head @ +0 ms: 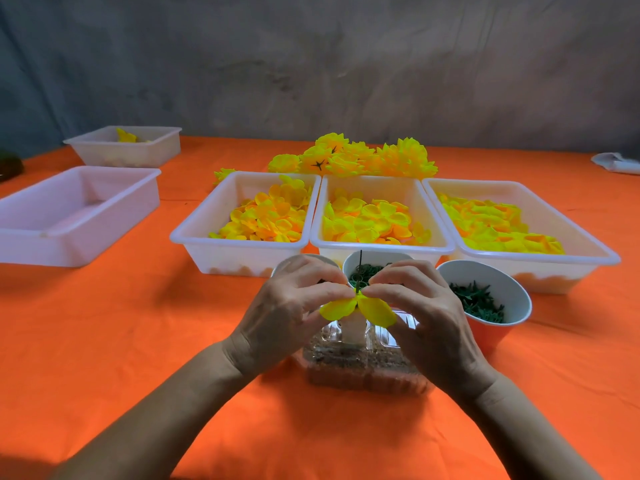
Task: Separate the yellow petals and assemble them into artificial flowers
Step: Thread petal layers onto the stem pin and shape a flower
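petal (358,308) sits near the table's (104,323) front edge, pinched at its centre by left hand (291,313) and right hand (422,313) on the stem (360,268); best slid down squarely, no tearing.

The worktop (104,341) is covered in plain bright orange, and the wall (311,64) behind is mottled grey. Three white trays (239,261) hold petals (367,220) in yellow shading to orange, and the finished flowers (353,157) behind them are yellow with dark green star centres. The paper cup (491,327) is orange outside, white inside, and holds dark green pieces (479,301).
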A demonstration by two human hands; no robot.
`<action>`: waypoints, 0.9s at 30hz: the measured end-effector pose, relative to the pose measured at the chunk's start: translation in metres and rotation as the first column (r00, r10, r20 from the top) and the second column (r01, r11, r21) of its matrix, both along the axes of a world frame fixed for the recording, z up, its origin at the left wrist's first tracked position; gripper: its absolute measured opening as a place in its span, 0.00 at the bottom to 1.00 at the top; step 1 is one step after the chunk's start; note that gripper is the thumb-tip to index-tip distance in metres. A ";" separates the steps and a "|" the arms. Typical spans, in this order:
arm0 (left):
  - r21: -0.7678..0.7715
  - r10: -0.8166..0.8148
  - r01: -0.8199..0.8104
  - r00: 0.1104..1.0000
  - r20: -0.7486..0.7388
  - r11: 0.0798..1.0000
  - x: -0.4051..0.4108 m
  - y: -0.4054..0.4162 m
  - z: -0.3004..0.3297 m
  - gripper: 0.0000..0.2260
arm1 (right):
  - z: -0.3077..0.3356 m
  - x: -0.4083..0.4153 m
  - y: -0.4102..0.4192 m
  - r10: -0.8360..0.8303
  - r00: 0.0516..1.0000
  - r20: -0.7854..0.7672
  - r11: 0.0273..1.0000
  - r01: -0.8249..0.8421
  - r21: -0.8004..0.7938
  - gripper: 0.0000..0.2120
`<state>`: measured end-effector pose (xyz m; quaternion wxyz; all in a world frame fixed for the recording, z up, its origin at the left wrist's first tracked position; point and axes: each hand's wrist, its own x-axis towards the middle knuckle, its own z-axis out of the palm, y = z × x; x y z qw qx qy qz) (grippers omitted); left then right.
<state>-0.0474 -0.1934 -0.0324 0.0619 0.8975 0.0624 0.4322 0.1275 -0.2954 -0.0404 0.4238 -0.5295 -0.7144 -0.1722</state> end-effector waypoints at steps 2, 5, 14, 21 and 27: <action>-0.012 -0.018 0.018 1.000 0.003 1.000 0.000 0.001 0.000 0.09 | 0.000 0.000 0.000 0.021 1.000 -0.002 1.000 -0.021 -0.011 0.08; -0.049 -0.033 0.034 0.999 0.009 0.998 0.002 0.002 -0.002 0.08 | 0.000 0.001 0.001 0.045 0.999 -0.015 0.998 -0.046 -0.037 0.07; -0.087 -0.030 0.029 0.999 -0.015 0.996 -0.004 -0.002 -0.001 0.18 | -0.003 0.005 -0.003 0.047 0.999 0.001 0.998 -0.047 -0.032 0.07; -0.402 0.089 -0.041 0.991 0.101 0.915 0.008 -0.014 0.007 0.12 | -0.003 0.005 -0.006 0.037 0.999 0.010 0.999 -0.037 -0.028 0.09; -0.679 0.036 0.057 0.992 0.123 0.732 0.022 -0.013 0.002 0.03 | -0.006 0.011 -0.009 0.011 1.000 0.019 0.996 -0.010 -0.084 0.19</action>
